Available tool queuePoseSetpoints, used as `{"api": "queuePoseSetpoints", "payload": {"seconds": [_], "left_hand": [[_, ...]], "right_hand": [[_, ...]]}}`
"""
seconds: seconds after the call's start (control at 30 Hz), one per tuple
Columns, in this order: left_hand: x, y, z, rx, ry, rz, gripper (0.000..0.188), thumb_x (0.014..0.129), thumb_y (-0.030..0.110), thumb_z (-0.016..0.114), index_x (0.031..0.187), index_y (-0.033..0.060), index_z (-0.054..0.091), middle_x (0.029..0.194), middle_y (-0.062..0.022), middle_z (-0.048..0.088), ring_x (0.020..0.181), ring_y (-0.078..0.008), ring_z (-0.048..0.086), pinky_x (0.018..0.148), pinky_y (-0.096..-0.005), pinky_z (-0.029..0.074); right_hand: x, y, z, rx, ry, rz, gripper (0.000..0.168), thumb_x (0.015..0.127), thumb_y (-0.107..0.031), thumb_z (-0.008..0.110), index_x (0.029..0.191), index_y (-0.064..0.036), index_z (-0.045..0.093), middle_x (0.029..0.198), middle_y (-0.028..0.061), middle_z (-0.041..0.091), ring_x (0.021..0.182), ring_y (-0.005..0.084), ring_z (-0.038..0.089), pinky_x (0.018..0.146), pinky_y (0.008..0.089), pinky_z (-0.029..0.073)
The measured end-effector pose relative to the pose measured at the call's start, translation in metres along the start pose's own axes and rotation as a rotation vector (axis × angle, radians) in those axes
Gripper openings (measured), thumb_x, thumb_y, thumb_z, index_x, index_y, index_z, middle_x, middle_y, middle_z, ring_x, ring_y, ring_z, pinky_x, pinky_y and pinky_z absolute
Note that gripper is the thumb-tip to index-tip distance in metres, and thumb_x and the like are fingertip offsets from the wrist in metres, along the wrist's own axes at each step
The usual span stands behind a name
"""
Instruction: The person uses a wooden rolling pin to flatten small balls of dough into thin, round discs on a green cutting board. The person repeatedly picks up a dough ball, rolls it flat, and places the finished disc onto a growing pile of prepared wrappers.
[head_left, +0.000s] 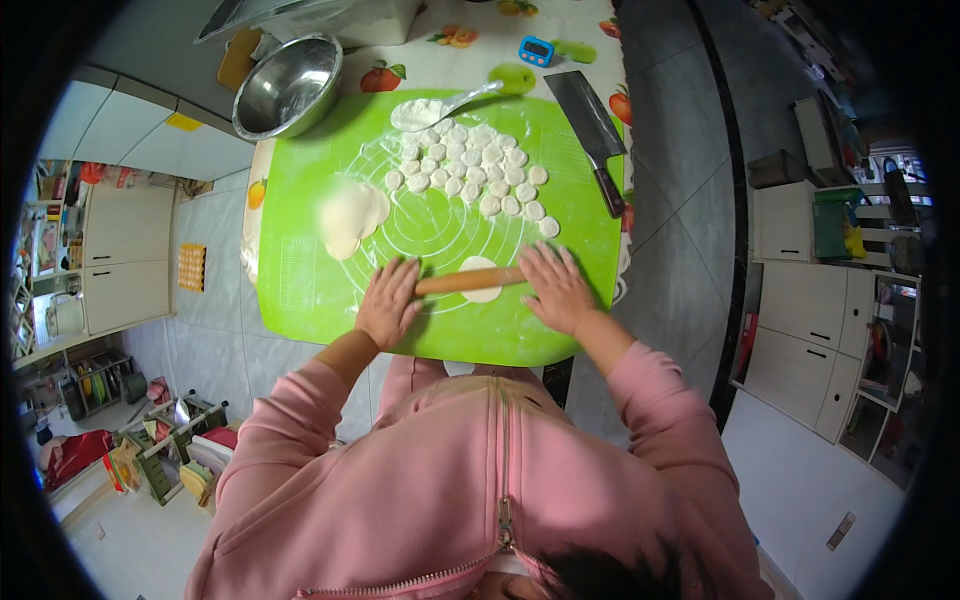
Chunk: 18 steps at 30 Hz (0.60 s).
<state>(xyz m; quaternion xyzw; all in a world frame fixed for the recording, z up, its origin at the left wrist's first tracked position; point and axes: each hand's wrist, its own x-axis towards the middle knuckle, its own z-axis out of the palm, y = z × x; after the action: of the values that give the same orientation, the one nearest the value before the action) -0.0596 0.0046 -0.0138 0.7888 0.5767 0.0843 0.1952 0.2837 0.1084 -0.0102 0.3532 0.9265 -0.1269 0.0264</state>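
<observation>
A wooden rolling pin lies across a thin round dough wrapper on the green silicone mat. My left hand presses on the pin's left end, fingers stretched forward. At its right end is my right hand, palm down with the fingers spread a little. Several flattened dough pieces, dusted with flour, spread over the mat beyond the pin. To the left rests an overlapping stack of rolled wrappers, partly blurred.
A spoon holding flour lies beyond the dough pieces. The cleaver rests along the mat's right side, its handle towards me. A steel bowl stands at the back left. Near the far edge sits a blue digital timer on the fruit-patterned tablecloth.
</observation>
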Motion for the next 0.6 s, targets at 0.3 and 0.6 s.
{"api": "queuePoseSetpoints", "payload": {"seconds": [0.3, 0.6], "left_hand": [[0.05, -0.01, -0.017, 0.21, 0.082, -0.016, 0.068, 0.093, 0.036, 0.054, 0.149, 0.0042, 0.032, 0.154, -0.013, 0.034, 0.143, -0.0366, 0.028, 0.116, -0.0512, 0.024], [-0.001, 0.013, -0.014, 0.111, -0.07, 0.085, 0.069, 0.093, 0.036, 0.055, 0.15, 0.004, 0.03, 0.155, -0.0154, 0.032, 0.144, -0.0359, 0.026, 0.118, -0.0505, 0.02]], "right_hand": [[0.014, 0.011, 0.006, 0.043, 0.084, 0.134, 0.071, 0.094, -0.042, 0.051, 0.153, -0.011, 0.025, 0.159, 0.0066, 0.025, 0.149, 0.0248, 0.018, 0.121, 0.0463, 0.009], [-0.01, 0.009, -0.003, -0.002, -0.121, -0.016, 0.072, 0.094, -0.043, 0.051, 0.153, -0.012, 0.024, 0.16, 0.0061, 0.022, 0.149, 0.0251, 0.015, 0.121, 0.0455, 0.008]]}}
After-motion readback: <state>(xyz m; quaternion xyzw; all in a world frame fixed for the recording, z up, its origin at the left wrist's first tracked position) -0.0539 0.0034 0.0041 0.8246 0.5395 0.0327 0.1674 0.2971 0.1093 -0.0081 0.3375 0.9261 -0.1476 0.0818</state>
